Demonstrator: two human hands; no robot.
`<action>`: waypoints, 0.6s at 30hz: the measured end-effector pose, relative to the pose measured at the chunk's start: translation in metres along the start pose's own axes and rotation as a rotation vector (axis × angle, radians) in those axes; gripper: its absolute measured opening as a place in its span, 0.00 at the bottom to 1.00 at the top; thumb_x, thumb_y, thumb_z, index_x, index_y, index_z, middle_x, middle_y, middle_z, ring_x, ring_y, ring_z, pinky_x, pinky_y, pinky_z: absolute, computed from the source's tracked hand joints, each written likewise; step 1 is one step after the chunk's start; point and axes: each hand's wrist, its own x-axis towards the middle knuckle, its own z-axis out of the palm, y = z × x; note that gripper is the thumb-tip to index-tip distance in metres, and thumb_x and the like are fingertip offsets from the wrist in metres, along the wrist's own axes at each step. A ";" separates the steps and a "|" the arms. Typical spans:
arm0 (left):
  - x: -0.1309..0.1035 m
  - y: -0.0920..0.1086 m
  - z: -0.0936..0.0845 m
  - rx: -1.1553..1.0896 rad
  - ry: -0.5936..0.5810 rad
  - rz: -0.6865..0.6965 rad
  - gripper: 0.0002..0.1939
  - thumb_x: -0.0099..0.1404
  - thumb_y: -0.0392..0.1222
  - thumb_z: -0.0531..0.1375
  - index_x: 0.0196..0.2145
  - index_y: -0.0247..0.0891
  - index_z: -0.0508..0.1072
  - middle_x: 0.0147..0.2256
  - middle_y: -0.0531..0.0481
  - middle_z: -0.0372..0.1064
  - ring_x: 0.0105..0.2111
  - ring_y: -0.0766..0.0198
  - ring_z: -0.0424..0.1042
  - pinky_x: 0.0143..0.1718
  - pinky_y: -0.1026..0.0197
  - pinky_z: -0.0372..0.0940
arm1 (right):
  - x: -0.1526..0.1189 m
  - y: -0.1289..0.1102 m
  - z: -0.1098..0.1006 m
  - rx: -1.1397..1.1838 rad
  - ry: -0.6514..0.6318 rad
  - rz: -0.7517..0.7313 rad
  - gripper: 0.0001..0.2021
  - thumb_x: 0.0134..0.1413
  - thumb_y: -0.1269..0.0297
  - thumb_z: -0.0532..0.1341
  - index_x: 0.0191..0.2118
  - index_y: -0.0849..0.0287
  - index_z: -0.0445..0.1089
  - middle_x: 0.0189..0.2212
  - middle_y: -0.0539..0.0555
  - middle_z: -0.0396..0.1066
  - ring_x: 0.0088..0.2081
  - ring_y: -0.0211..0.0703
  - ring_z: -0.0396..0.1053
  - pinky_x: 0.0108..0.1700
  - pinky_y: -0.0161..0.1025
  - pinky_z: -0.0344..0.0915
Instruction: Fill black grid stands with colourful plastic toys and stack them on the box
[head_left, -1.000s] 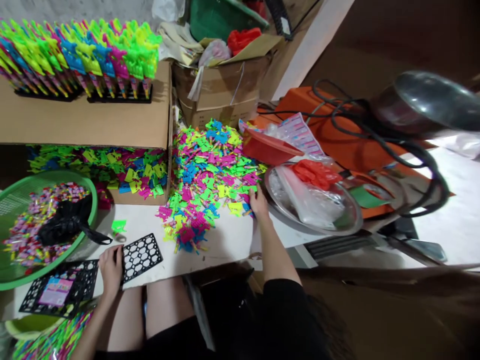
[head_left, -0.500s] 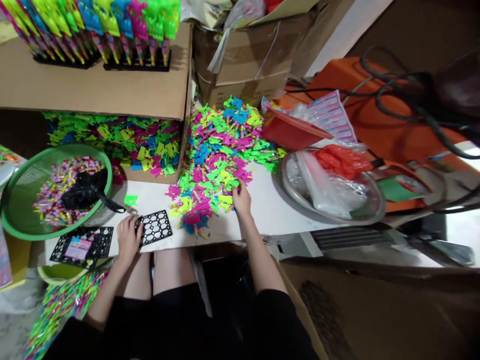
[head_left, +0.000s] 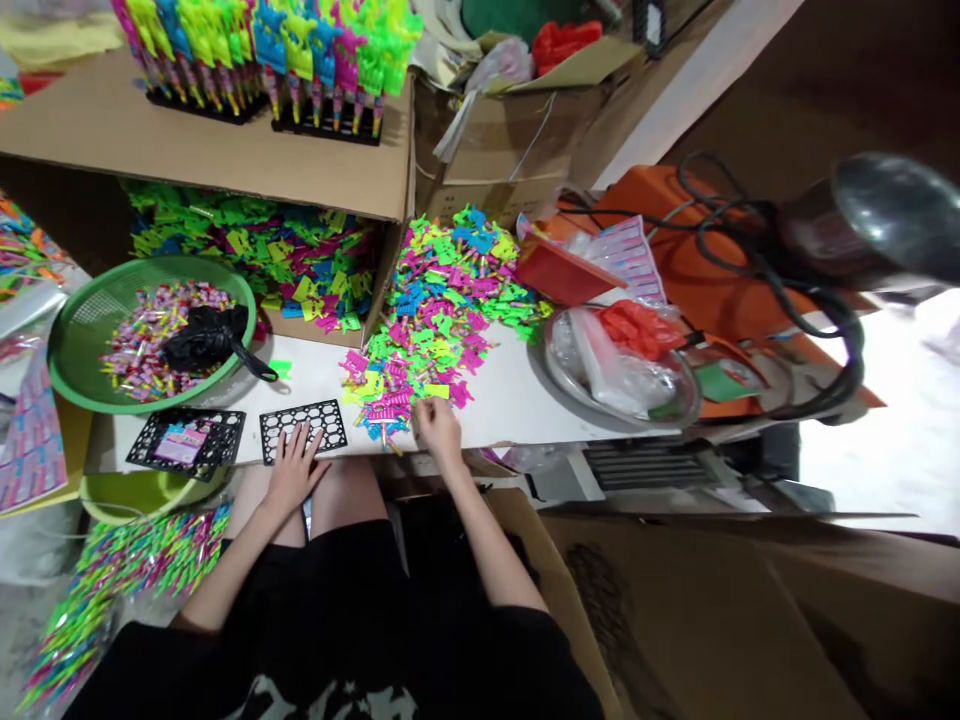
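Note:
My left hand (head_left: 295, 478) lies with fingers spread over the front edge of a black plastic rack (head_left: 303, 424) full of rounded holes. It presses flat on the rack and holds nothing. My right hand (head_left: 438, 430) has its fingers curled together at the near right side of a heap of small plastic pieces (head_left: 442, 300) in green, yellow, pink and blue. Whatever is between those fingertips is hidden. A yellow piece (head_left: 437, 391) lies just beyond my right hand. One loose green piece (head_left: 280, 369) rests behind the rack.
At left stands a green basket (head_left: 64, 372) of small colourful parts with a black bag (head_left: 208, 336). Another black rack (head_left: 227, 440) lies in front. A cardboard box (head_left: 225, 175) carries filled racks. To the right sit a metal bowl (head_left: 691, 408) of plastic bags and a red tray (head_left: 562, 270).
My right hand has drawn back from the heap's right side towards the table's front edge. My left hand has slid from the rack's left end to its front middle, fingers now spread. The view has shifted.

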 end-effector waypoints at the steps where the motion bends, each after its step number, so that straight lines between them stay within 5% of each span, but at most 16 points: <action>1: -0.002 0.000 0.000 0.005 -0.001 0.011 0.31 0.68 0.55 0.48 0.64 0.37 0.55 0.65 0.39 0.46 0.66 0.49 0.43 0.65 0.42 0.36 | -0.015 -0.009 0.006 -0.045 -0.049 -0.020 0.20 0.62 0.47 0.47 0.34 0.56 0.68 0.31 0.55 0.71 0.33 0.45 0.70 0.34 0.38 0.63; 5: -0.009 0.009 0.005 0.009 0.005 0.027 0.34 0.66 0.56 0.52 0.65 0.40 0.52 0.66 0.39 0.43 0.66 0.47 0.40 0.64 0.40 0.34 | -0.052 -0.031 0.029 -0.244 -0.120 -0.120 0.20 0.58 0.45 0.54 0.37 0.58 0.68 0.36 0.59 0.71 0.32 0.46 0.70 0.28 0.34 0.57; 10: -0.011 0.026 0.013 0.027 -0.045 0.032 0.37 0.62 0.58 0.56 0.65 0.48 0.51 0.67 0.41 0.41 0.67 0.44 0.38 0.63 0.36 0.35 | -0.053 -0.035 0.034 -0.251 -0.221 -0.082 0.10 0.59 0.59 0.55 0.37 0.59 0.67 0.36 0.58 0.71 0.32 0.44 0.70 0.30 0.35 0.57; 15: -0.012 0.026 0.014 0.050 -0.084 0.084 0.38 0.63 0.58 0.55 0.66 0.48 0.48 0.67 0.41 0.41 0.67 0.45 0.37 0.63 0.36 0.34 | -0.035 -0.050 0.029 0.167 -0.233 -0.070 0.12 0.55 0.54 0.58 0.32 0.59 0.68 0.32 0.57 0.71 0.32 0.45 0.69 0.34 0.39 0.63; 18: -0.013 0.022 0.013 0.036 -0.075 0.141 0.38 0.64 0.58 0.54 0.66 0.47 0.46 0.67 0.40 0.40 0.67 0.45 0.38 0.63 0.36 0.34 | -0.028 -0.077 0.045 0.553 -0.419 0.007 0.17 0.50 0.47 0.60 0.33 0.58 0.67 0.27 0.53 0.71 0.26 0.43 0.69 0.30 0.39 0.66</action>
